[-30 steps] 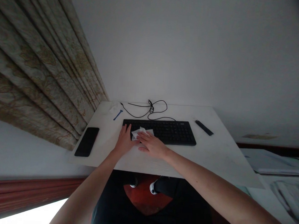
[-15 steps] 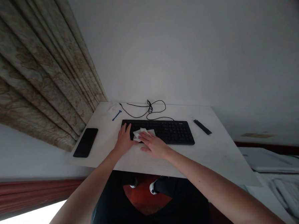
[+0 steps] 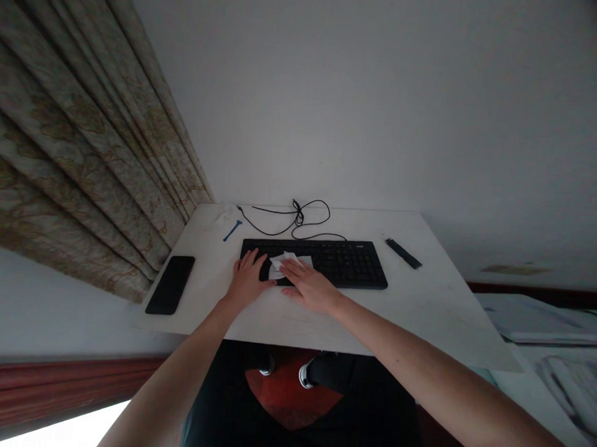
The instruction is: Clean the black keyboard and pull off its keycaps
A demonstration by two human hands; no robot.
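A black keyboard (image 3: 359, 263) lies on the white table (image 3: 414, 316). My left hand (image 3: 248, 277) rests over its left end, fingers spread on the keys and thumb by the front edge. Under my right hand (image 3: 310, 286) is a folded white tissue (image 3: 281, 261), pressed against the keys left of the keyboard's middle. The right fingers lie over the tissue, and its left part shows beyond the fingertips. Both hands are close together, and the keys beneath them are hidden.
A black phone (image 3: 171, 285) lies at the table's left. Behind the keyboard are a looped black cable (image 3: 299, 217), a small blue tool (image 3: 233, 231) and crumpled clear plastic (image 3: 225, 214). A black strip-like object (image 3: 403, 253) lies right. A patterned curtain (image 3: 84, 119) hangs at left.
My right hand and the tissue have shifted slightly right and away from me on the keyboard. My left hand stays at the left end, with its fingers a little differently placed.
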